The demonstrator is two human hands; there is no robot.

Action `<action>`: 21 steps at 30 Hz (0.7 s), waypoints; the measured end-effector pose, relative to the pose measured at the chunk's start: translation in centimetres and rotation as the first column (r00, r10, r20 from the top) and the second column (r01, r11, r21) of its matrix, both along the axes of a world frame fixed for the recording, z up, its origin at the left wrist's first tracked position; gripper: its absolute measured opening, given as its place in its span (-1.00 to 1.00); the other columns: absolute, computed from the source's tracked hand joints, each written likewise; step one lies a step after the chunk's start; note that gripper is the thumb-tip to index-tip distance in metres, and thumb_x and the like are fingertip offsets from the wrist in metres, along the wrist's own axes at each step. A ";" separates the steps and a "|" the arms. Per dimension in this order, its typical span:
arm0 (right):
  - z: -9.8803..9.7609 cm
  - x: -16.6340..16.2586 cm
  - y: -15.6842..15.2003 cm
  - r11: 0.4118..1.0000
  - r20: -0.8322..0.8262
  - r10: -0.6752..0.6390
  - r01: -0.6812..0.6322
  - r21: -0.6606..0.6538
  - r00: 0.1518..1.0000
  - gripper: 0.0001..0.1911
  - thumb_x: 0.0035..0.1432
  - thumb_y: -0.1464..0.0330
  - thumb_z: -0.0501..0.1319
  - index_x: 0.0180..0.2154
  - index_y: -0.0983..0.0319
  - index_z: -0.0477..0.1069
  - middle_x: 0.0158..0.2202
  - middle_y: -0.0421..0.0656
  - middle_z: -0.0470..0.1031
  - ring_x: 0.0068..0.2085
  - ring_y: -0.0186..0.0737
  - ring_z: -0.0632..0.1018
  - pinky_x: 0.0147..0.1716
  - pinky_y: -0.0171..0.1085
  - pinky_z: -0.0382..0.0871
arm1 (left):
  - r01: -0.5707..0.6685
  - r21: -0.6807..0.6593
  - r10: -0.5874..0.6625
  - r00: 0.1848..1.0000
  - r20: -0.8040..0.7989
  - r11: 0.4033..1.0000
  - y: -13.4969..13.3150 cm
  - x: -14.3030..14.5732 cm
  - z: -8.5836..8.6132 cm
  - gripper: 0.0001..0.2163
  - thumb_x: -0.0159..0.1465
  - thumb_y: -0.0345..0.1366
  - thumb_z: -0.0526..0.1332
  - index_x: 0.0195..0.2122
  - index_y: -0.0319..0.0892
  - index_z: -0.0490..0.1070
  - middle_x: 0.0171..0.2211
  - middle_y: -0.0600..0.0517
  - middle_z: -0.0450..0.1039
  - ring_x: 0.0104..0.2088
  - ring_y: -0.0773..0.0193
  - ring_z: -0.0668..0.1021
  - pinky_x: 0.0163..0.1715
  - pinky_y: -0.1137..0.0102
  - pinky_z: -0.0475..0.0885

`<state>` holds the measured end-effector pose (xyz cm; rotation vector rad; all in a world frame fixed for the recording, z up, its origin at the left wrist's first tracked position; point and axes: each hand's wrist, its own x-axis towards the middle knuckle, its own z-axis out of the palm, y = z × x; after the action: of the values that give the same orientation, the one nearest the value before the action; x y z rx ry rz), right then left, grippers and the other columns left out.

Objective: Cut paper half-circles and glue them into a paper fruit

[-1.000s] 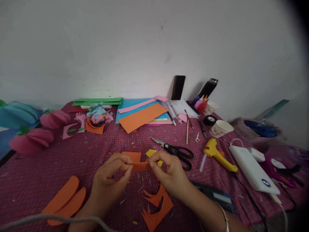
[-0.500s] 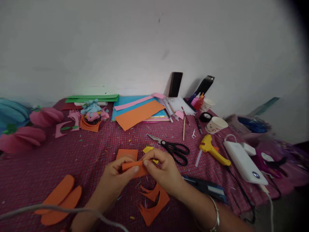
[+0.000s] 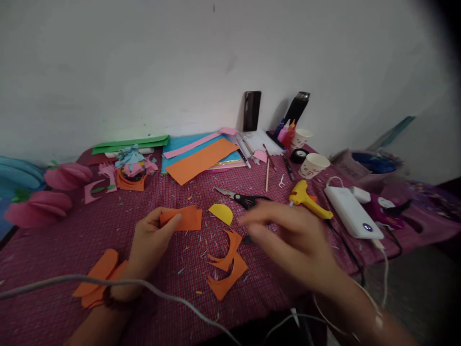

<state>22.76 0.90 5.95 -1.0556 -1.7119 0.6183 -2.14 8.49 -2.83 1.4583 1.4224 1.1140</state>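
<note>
My left hand (image 3: 151,242) pinches a folded piece of orange paper (image 3: 187,218) between thumb and fingers, just above the cloth. My right hand (image 3: 297,245), slightly blurred, hovers with thumb and index finger apart and nothing visible between them. Beyond its fingertips lie black-handled scissors (image 3: 239,197), blades to the left, handles partly hidden by the hand. A yellow paper half-circle (image 3: 221,214) rests between the hands. Curved orange scraps (image 3: 229,276) lie nearer me. Rounded orange paper pieces (image 3: 99,271) are at the left, partly behind my left wrist.
A yellow glue gun (image 3: 309,200), white power bank (image 3: 355,213) and paper cups (image 3: 314,166) stand right. Coloured paper sheets (image 3: 201,161), a phone (image 3: 251,110) and a black flask (image 3: 297,108) are along the wall. Pink paper pumpkins (image 3: 39,208) sit left. A pale cable (image 3: 144,283) crosses the foreground.
My right hand has let go of the orange paper and moved right, towards the scissors. The paper stays in my left hand. The view has shifted, and the yellow piece is now uncovered.
</note>
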 end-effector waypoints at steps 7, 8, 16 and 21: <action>-7.2 -2.6 6.8 0.986 0.780 -0.055 0.156 -0.055 0.623 -0.72 0.08 0.31 0.25 -0.20 0.37 0.46 -0.17 0.10 0.49 -0.11 0.06 0.48 -0.13 -0.07 0.35 | 0.017 0.048 -0.013 0.997 -0.078 0.999 -0.8 0.7 0.9 -0.93 0.09 -0.28 0.28 -0.48 -0.15 0.45 -0.55 0.16 0.38 -0.50 0.33 0.38 -0.47 0.48 0.25; -7.6 -2.8 6.8 0.986 0.792 -0.059 0.159 -0.049 0.608 -0.75 0.09 0.34 0.24 -0.21 0.38 0.46 -0.18 0.11 0.49 -0.12 0.07 0.48 -0.15 -0.06 0.35 | 0.017 0.038 -0.014 0.998 -0.069 0.999 -0.8 0.8 1.0 -0.93 0.09 -0.28 0.28 -0.48 -0.15 0.45 -0.55 0.16 0.37 -0.50 0.33 0.38 -0.47 0.47 0.25; -7.9 -2.1 7.3 0.984 0.755 -0.045 0.160 -0.080 0.654 -0.80 0.18 0.57 0.07 -0.28 0.36 0.47 -0.28 0.09 0.54 -0.26 -0.06 0.54 -0.29 -0.20 0.34 | 0.064 -0.086 -0.049 0.986 0.159 0.994 -1.0 0.7 0.4 -0.88 0.10 -0.25 0.33 -0.42 -0.18 0.49 -0.52 0.13 0.45 -0.49 0.34 0.43 -0.45 0.48 0.32; -6.4 -0.9 8.2 0.989 0.568 0.016 0.071 -0.131 0.823 -0.81 0.27 0.49 0.06 -0.27 0.28 0.45 -0.33 -0.13 0.56 -0.32 -0.26 0.54 -0.34 -0.35 0.31 | 0.196 -0.137 -0.142 0.932 0.332 0.971 -1.6 1.9 0.7 -0.90 0.09 -0.24 0.33 -0.44 -0.14 0.56 0.05 -0.05 0.44 -0.02 0.10 0.49 -0.06 0.30 0.40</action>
<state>21.81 9.13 -0.50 -1.4747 -2.1827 0.4348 -0.27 6.92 -2.13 1.1931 1.1110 1.0400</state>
